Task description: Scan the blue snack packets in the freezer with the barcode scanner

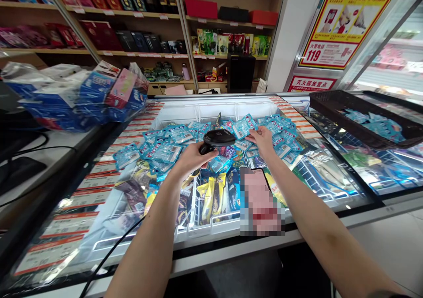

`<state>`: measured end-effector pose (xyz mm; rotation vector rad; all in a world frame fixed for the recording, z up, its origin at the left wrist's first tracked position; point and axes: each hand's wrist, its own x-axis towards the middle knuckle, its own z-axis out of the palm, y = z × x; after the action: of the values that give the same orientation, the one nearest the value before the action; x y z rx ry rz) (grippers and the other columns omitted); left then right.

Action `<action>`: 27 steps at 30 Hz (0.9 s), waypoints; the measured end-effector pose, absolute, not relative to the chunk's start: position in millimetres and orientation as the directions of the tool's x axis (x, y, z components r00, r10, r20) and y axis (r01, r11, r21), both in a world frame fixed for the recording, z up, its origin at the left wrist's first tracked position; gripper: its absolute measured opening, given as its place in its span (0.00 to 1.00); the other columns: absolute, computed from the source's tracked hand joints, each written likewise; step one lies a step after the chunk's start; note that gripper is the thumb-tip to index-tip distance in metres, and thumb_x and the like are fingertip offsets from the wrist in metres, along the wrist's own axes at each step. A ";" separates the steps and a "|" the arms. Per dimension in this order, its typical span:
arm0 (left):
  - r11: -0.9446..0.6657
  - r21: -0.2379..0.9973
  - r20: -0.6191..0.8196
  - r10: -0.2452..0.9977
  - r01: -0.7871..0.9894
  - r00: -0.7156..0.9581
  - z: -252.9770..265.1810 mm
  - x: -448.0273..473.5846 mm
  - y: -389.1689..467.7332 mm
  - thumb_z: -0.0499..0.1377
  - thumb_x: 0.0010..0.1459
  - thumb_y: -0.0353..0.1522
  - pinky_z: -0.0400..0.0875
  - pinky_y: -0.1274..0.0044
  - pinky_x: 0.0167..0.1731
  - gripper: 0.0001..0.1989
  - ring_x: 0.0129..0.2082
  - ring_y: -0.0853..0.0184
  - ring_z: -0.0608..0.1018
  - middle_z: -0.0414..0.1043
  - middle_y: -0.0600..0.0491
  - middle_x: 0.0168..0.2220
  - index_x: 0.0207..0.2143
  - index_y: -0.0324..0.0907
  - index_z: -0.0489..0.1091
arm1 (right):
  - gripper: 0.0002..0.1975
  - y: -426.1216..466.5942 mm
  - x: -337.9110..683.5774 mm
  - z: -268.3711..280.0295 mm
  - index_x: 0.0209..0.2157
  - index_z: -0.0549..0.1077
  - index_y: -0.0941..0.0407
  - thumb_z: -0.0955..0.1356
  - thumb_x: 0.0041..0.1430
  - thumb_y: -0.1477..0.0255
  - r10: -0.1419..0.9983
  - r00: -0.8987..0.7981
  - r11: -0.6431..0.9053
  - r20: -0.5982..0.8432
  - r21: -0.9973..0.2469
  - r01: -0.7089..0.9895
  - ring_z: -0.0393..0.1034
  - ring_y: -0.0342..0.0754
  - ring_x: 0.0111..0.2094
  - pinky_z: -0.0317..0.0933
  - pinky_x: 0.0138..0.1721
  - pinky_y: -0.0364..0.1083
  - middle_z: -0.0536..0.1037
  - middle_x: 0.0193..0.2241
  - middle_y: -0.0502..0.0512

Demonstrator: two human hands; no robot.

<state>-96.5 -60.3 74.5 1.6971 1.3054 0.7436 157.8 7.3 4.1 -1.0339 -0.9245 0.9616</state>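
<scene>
My left hand (194,159) is wrapped round the handle of a black barcode scanner (218,137), whose head points away to the right. In my right hand (262,140) is a blue snack packet (244,126), pinched at its lower right edge and tilted up with a printed label facing me. The scanner's head is close to the packet, with a small gap between them. Many similar blue packets (167,152) lie in loose piles on the freezer's glass top (109,210), to the left and right of my hands.
A phone (261,201), partly blurred out, lies near the front edge. On the right stands a dark basket (350,121) holding more blue packets. Bagged blue boxes (76,95) sit at the left. The scanner's black cable (115,247) runs along my left forearm.
</scene>
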 end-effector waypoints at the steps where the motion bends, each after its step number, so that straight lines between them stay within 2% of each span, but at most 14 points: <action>1: -0.099 0.882 -0.038 0.960 0.461 0.279 74.4 -96.8 -60.1 0.65 0.49 0.44 0.60 0.78 0.19 0.16 0.16 0.70 0.69 0.67 0.56 0.17 0.28 0.41 0.69 | 0.18 7.1 157.8 4.3 0.32 0.64 0.54 0.74 0.47 0.63 0.941 0.301 0.217 0.154 -0.958 -0.187 0.74 0.45 0.31 0.75 0.45 0.56 0.70 0.24 0.45; 12: -0.113 0.876 -0.026 0.960 0.469 0.279 73.2 -97.8 -59.5 0.64 0.51 0.44 0.61 0.78 0.21 0.16 0.16 0.70 0.69 0.68 0.56 0.17 0.28 0.41 0.68 | 0.20 9.2 158.9 4.1 0.33 0.61 0.53 0.74 0.47 0.61 0.928 0.323 0.250 0.185 -0.953 -0.172 0.73 0.45 0.30 0.76 0.43 0.56 0.65 0.24 0.44; 16: -0.111 0.910 0.007 0.967 0.400 0.253 71.9 -98.7 -57.9 0.64 0.50 0.43 0.60 0.78 0.20 0.15 0.16 0.71 0.68 0.66 0.57 0.17 0.29 0.41 0.68 | 0.23 10.7 165.6 9.2 0.44 0.60 0.53 0.71 0.52 0.60 0.886 0.399 0.289 0.235 -0.954 -0.082 0.74 0.47 0.31 0.75 0.40 0.55 0.68 0.28 0.46; 20: -0.113 0.933 0.027 0.969 0.342 0.245 72.6 -99.0 -57.0 0.64 0.50 0.42 0.58 0.79 0.19 0.14 0.16 0.71 0.67 0.63 0.58 0.16 0.29 0.41 0.67 | 0.26 11.6 176.7 10.5 0.54 0.53 0.55 0.66 0.57 0.66 0.835 0.477 0.305 0.275 -0.952 0.014 0.75 0.48 0.32 0.73 0.40 0.54 0.72 0.31 0.52; 22: -0.090 0.936 0.018 0.978 0.341 0.207 73.7 -98.6 -57.3 0.64 0.50 0.42 0.58 0.79 0.19 0.14 0.16 0.71 0.66 0.63 0.58 0.16 0.29 0.41 0.67 | 0.24 12.8 181.5 8.0 0.53 0.55 0.55 0.65 0.58 0.67 0.829 0.479 0.313 0.289 -0.949 0.031 0.76 0.49 0.32 0.73 0.40 0.54 0.74 0.32 0.54; 27: -0.057 0.932 0.032 0.996 0.359 0.078 73.1 -101.0 -55.7 0.65 0.47 0.43 0.58 0.79 0.17 0.16 0.16 0.71 0.68 0.65 0.57 0.16 0.28 0.40 0.68 | 0.15 17.8 187.3 0.8 0.46 0.65 0.54 0.64 0.58 0.64 0.826 0.474 0.270 0.304 -0.952 0.141 0.77 0.51 0.33 0.74 0.38 0.56 0.74 0.36 0.57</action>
<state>-101.0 -55.7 73.1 1.5434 1.3972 0.9918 187.3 17.8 0.8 -1.2342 -1.0007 0.5843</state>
